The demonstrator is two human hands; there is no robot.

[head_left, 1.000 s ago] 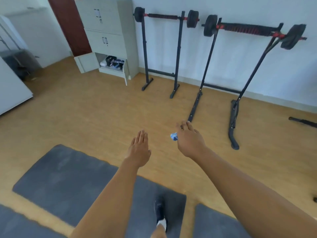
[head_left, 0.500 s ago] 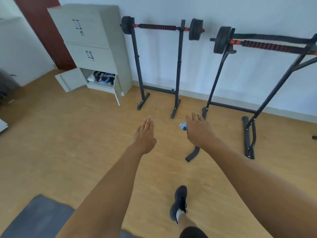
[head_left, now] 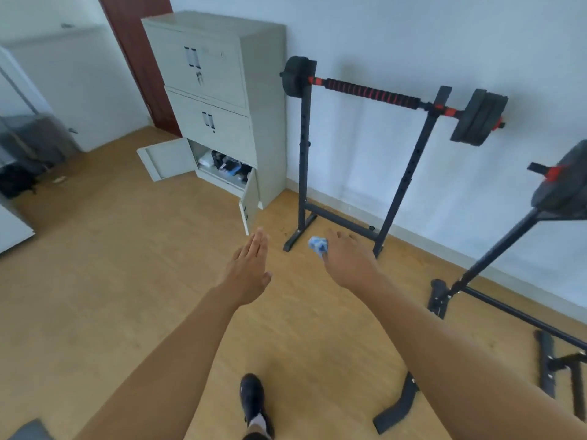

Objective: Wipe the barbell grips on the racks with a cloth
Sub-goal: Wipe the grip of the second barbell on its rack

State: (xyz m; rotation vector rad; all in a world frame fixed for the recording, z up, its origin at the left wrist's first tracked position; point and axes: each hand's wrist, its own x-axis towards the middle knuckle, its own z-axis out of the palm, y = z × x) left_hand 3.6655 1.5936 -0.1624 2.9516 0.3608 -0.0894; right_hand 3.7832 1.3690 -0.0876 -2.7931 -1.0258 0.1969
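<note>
A barbell with a red-and-black ribbed grip (head_left: pixel 368 92) lies across a black rack (head_left: pixel 303 160) by the white wall, well above and beyond my hands. A second rack (head_left: pixel 495 255) with a barbell weight plate (head_left: pixel 562 192) shows at the right edge; its grip is out of frame. My right hand (head_left: pixel 349 263) holds a small crumpled blue-and-white cloth (head_left: pixel 317 245), reaching forward low over the floor. My left hand (head_left: pixel 249 269) stretches forward with straight fingers and holds nothing.
A grey metal cabinet (head_left: pixel 222 100) stands left of the rack, its bottom doors (head_left: pixel 166 158) swung open over the wooden floor (head_left: pixel 111 265). Rack feet (head_left: pixel 398 408) lie on the floor at the right. My dark shoe (head_left: pixel 252 398) is below. A brown door (head_left: pixel 133 52) is behind.
I have walked closer to the racks and turned left. The left rack now fills the centre and the right one has slid to the edge. Both hands stay out front.
</note>
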